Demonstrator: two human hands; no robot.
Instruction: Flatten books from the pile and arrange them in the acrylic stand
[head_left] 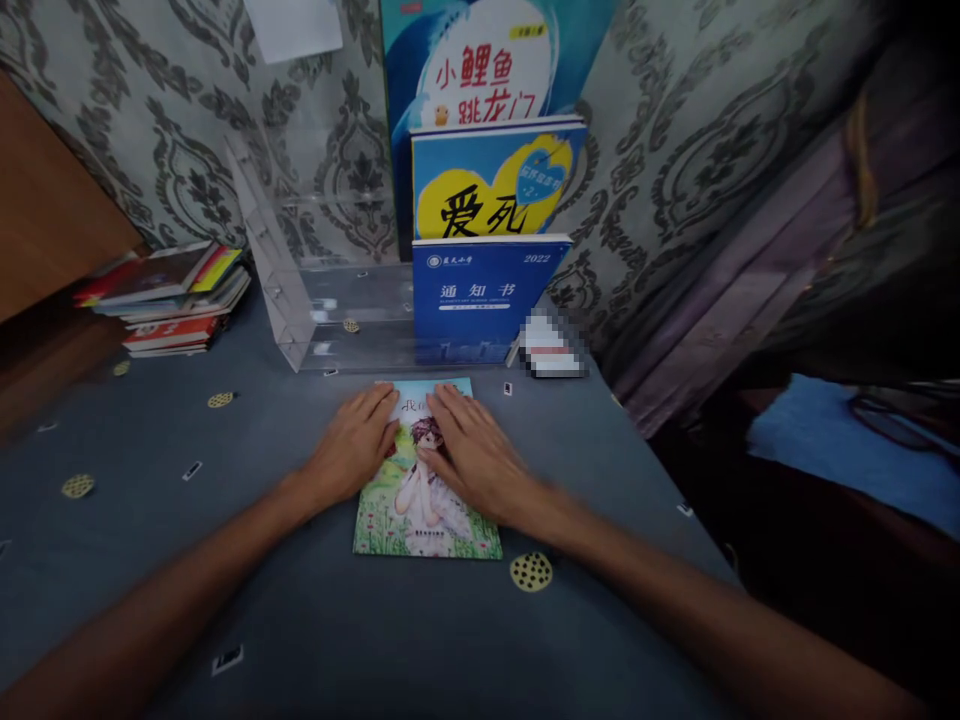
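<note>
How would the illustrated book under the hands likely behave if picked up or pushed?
The illustrated book looks thin, so it is probably light and may flex if lifted by a corner. Lying flat on the table, it would likely slide rather than roll or tip. With the left hand and right hand both on its cover, it should twist little.

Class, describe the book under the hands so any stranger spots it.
Find the clear rack on the tablecloth. Just in front, the left hand and right hand rest on a book. Unlike the upright books, it lies flat, showing a flowery meadow.
</note>
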